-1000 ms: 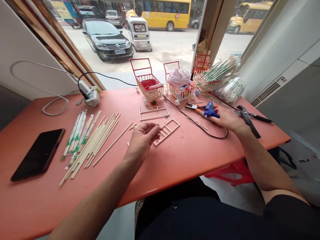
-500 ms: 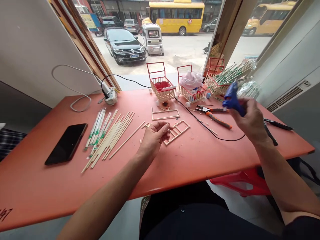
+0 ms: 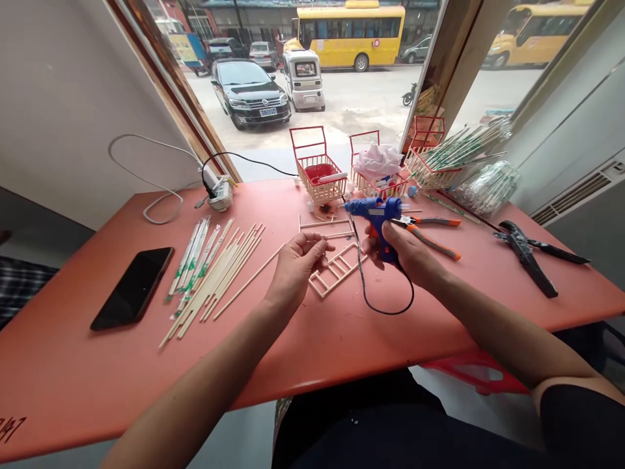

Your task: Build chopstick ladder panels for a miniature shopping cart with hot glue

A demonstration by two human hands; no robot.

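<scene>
My right hand (image 3: 413, 254) grips a blue hot glue gun (image 3: 375, 212) by its handle, nozzle pointing left above the table. Its black cord loops down beneath the handle. My left hand (image 3: 300, 264) is closed in a pinch; whatever is between the fingertips is too small to make out. Just right of those fingers a ladder-like frame of wooden sticks (image 3: 334, 273) lies flat, partly covered by the hand. Behind it rests a second stick frame (image 3: 327, 229), which the glue gun's nozzle stands above without touching.
Left of my hands are loose wooden sticks (image 3: 219, 273), wrapped chopsticks (image 3: 188, 254) and a phone (image 3: 133, 286). Along the window stand small stick carts (image 3: 319, 176). Orange-handled pliers (image 3: 434, 238) and a black tool (image 3: 530, 257) lie right; a power strip (image 3: 219, 195) sits back left.
My right hand has brought the glue gun from the right side in towards my left hand and turned its nozzle left. The cord has shifted with it. My left hand stays pinched in nearly the same place.
</scene>
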